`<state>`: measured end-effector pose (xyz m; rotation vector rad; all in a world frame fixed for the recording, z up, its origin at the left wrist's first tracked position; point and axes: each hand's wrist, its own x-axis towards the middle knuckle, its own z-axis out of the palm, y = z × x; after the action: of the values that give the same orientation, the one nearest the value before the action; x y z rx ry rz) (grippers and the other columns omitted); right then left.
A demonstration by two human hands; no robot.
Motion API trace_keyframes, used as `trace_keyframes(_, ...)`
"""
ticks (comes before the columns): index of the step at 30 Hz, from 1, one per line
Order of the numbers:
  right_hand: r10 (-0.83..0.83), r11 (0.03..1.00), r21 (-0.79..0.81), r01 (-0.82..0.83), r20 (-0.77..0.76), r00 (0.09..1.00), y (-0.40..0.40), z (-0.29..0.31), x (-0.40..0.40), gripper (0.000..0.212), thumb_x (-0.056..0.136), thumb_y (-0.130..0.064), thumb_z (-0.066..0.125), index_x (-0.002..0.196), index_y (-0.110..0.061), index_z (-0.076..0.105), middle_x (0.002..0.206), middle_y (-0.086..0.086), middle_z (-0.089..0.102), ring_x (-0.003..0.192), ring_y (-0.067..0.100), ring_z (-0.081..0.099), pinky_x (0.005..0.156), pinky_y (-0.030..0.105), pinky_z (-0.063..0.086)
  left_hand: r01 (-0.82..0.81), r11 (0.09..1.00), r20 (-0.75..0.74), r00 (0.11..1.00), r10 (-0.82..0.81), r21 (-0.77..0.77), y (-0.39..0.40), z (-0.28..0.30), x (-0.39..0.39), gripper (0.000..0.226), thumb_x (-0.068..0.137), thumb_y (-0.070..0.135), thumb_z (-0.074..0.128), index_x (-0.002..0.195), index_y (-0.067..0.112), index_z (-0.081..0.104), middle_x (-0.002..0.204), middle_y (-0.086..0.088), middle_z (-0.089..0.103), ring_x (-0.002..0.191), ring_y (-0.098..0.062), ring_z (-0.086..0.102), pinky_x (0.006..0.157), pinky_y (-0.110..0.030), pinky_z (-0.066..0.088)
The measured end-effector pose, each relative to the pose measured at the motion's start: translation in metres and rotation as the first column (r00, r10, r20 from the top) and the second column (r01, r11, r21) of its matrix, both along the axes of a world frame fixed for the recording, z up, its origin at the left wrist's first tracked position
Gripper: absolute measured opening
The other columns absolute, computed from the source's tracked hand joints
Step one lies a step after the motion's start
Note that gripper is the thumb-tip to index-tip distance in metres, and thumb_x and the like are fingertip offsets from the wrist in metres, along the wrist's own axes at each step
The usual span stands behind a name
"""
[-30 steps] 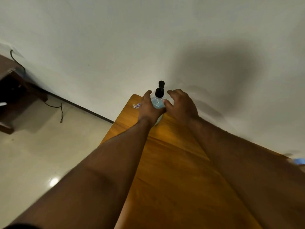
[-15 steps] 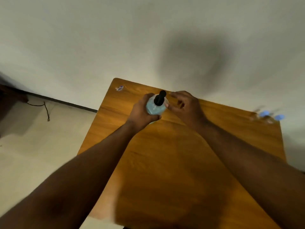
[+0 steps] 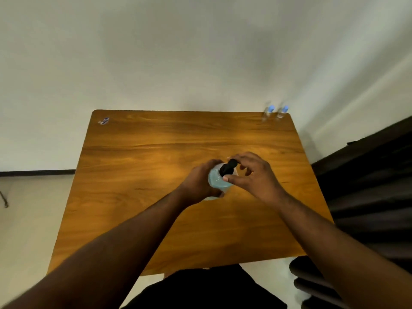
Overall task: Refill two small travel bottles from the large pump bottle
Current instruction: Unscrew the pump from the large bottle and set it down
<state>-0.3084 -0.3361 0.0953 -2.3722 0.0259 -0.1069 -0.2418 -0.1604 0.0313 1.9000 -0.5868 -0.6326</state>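
- We wrap our left hand (image 3: pixel 198 184) around the body of the large pump bottle (image 3: pixel 219 181), fingers curled round its far side, thumb near its base.
- Our right hand (image 3: pixel 252 175) curls its fingers round the black pump head (image 3: pixel 228 168), thumb tip at the collar; whether it truly pinches the pump, we cannot tell.
- The bottle stands upright on the wooden table (image 3: pixel 156 152), right of centre, long axis vertical, top tilting slightly away from us; the nozzle seems to point toward the far right.
- The two small travel bottles (image 3: pixel 275 112) stand side by side at the far right corner, blue caps on, well apart from the pump bottle.
- We judge the task barely begun: no refilling shows, both bottles remain to be uncapped and filled.
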Motion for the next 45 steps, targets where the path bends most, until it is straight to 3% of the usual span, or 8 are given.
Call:
trace_keyframes(3, -0.033, 0.999, 0.03, 0.033, 0.007, 0.999, -0.005, -0.007, -0.009, 0.038, 0.067, -0.028, 0.084, 0.102, -0.022, 0.069, 0.098, -0.01, 0.062, 0.084, 0.003, 0.056, 0.066, 0.007, 0.041, 0.0, 1.0, -0.004, 1.0, 0.0, 0.016, -0.015, -0.006, -0.009, 0.092, 0.059, 0.011, 0.091, 0.138, 0.021, 0.045, 0.113, 0.022, 0.054, 0.108, -0.012, 0.058, 0.071, -0.006, 0.049)
trace_keyframes(7, -0.021, 1.0, -0.007, 0.021, -0.014, 1.0, -0.01, -0.016, -0.009, 0.037, 0.069, -0.021, 0.083, 0.101, -0.011, 0.07, 0.097, 0.003, 0.065, 0.084, 0.01, 0.058, 0.068, 0.013, 0.046, 0.019, 0.993, 0.029, 0.999, -0.023, 0.12, -0.027, -0.009, -0.012, 0.1, 0.06, 0.008, 0.091, 0.145, 0.011, 0.039, 0.151, -0.003, 0.031, 0.136, -0.02, 0.037, 0.1, -0.021, 0.04)
trace_keyframes(11, 0.025, 0.999, -0.035, -0.027, -0.039, 0.999, -0.012, -0.021, -0.003, 0.034, 0.07, -0.02, 0.082, 0.101, -0.009, 0.07, 0.094, 0.004, 0.065, 0.081, 0.01, 0.056, 0.066, 0.005, 0.036, 0.005, 0.981, -0.007, 1.0, -0.004, 0.196, -0.031, -0.005, -0.016, 0.1, 0.064, 0.011, 0.089, 0.148, 0.012, 0.034, 0.156, -0.008, 0.023, 0.143, -0.023, 0.027, 0.113, -0.034, 0.035)
trace_keyframes(22, 0.118, 0.989, -0.083, -0.125, -0.087, 0.989, -0.017, -0.021, 0.022, 0.022, 0.07, -0.024, 0.081, 0.084, -0.013, 0.069, 0.081, -0.001, 0.058, 0.074, 0.013, 0.054, 0.058, 0.018, 0.038, -0.067, 0.982, -0.118, 0.989, 0.088, 0.178, -0.032, 0.004, -0.012, 0.09, 0.063, 0.005, 0.087, 0.142, 0.021, 0.046, 0.135, 0.003, 0.057, 0.123, -0.015, 0.052, 0.096, -0.032, 0.048)
trace_keyframes(31, 0.353, 0.931, 0.009, -0.365, -0.268, 0.896, -0.034, -0.003, 0.04, 0.039, 0.07, -0.01, 0.081, 0.107, -0.016, 0.068, 0.105, 0.001, 0.069, 0.093, 0.009, 0.06, 0.072, 0.012, 0.044, -0.091, 0.982, -0.165, 0.979, 0.119, 0.167, -0.03, 0.001, -0.013, 0.087, 0.062, 0.005, 0.088, 0.138, 0.023, 0.05, 0.128, 0.003, 0.061, 0.121, -0.017, 0.056, 0.099, -0.038, 0.051)
trace_keyframes(36, 0.264, 0.964, 0.021, -0.265, -0.183, 0.947, -0.032, -0.014, 0.025, 0.067, 0.064, -0.023, 0.086, 0.124, -0.022, 0.056, 0.119, 0.001, 0.06, 0.101, 0.011, 0.057, 0.078, 0.02, 0.05, -0.057, 0.981, -0.156, 0.984, 0.086, 0.183, -0.03, 0.002, -0.009, 0.092, 0.065, 0.006, 0.087, 0.144, 0.02, 0.043, 0.136, 0.001, 0.057, 0.128, -0.018, 0.051, 0.104, -0.043, 0.047)
trace_keyframes(40, 0.124, 0.991, 0.052, -0.122, -0.041, 0.991, -0.026, -0.025, 0.014, 0.061, 0.067, -0.016, 0.084, 0.122, -0.02, 0.058, 0.109, 0.004, 0.065, 0.097, 0.013, 0.059, 0.081, 0.029, 0.054, -0.043, 0.98, -0.169, 0.983, 0.077, 0.197, -0.03, 0.004, -0.007, 0.092, 0.064, 0.001, 0.086, 0.144, 0.023, 0.044, 0.135, 0.0, 0.057, 0.125, -0.019, 0.053, 0.104, -0.04, 0.048)
trace_keyframes(45, 0.079, 0.989, 0.136, -0.064, -0.105, 0.991, -0.028, -0.028, 0.008, 0.068, 0.071, -0.019, 0.081, 0.131, -0.032, 0.051, 0.119, 0.0, 0.061, 0.115, 0.017, 0.053, 0.094, 0.035, 0.047, -0.01, 0.973, -0.153, 0.987, 0.047, 0.231, -0.03, 0.007, -0.003, 0.092, 0.064, 0.0, 0.086, 0.144, 0.021, 0.043, 0.137, -0.001, 0.057, 0.127, -0.02, 0.052, 0.107, -0.043, 0.044)
